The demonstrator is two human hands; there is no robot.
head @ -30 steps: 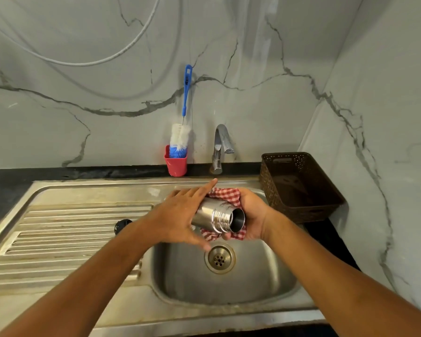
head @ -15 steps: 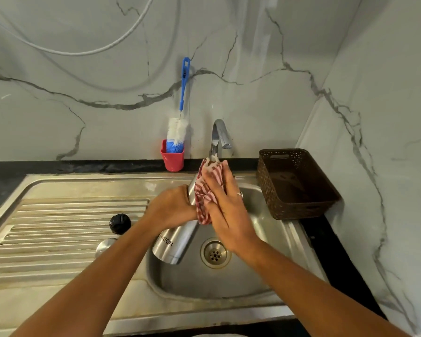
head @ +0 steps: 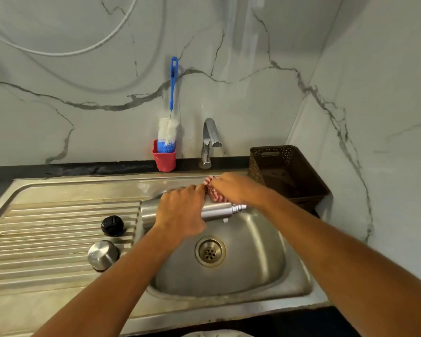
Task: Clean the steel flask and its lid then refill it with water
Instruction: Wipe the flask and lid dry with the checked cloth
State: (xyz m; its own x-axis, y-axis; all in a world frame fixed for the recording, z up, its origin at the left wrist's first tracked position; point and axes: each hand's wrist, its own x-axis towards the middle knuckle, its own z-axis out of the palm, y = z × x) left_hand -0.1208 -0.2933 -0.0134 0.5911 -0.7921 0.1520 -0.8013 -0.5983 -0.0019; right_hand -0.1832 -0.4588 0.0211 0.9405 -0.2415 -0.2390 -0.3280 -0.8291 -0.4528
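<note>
Steel sink [head: 265, 263] seen from above, with the ribbed drainboard [head: 46, 239] at nine o'clock of the drain and a brown basket [head: 272, 148] at two o'clock. The flask [head: 216, 211] lies level over the basin at twelve o'clock of the drain, its open neck pointing to three o'clock. The left hand [head: 180, 215] wraps its fingers round the flask's middle and bears its whole weight. The right hand [head: 236, 188] clutches a red checked cloth [head: 213, 193] against the far side of the flask, near the neck. The steel cap [head: 102, 255] and black stopper [head: 112, 225] stand apart on the drainboard, untouched. The tap [head: 210, 139], at twelve o'clock, shows no running water.

Likely hazards:
- **Dropped flask:** smooth steel, probably wet, may slide through the single supporting grip if the rubbing hand pushes hard. The flask would then fall into the basin.
- **Snagged cloth:** the cloth may catch on the threaded neck and jerk the flask sideways.
- **Knocked parts:** a forearm swinging toward nine o'clock could knock the cap or stopper along the ribs.
- **Flask left empty:** refilling has not begun.
</note>
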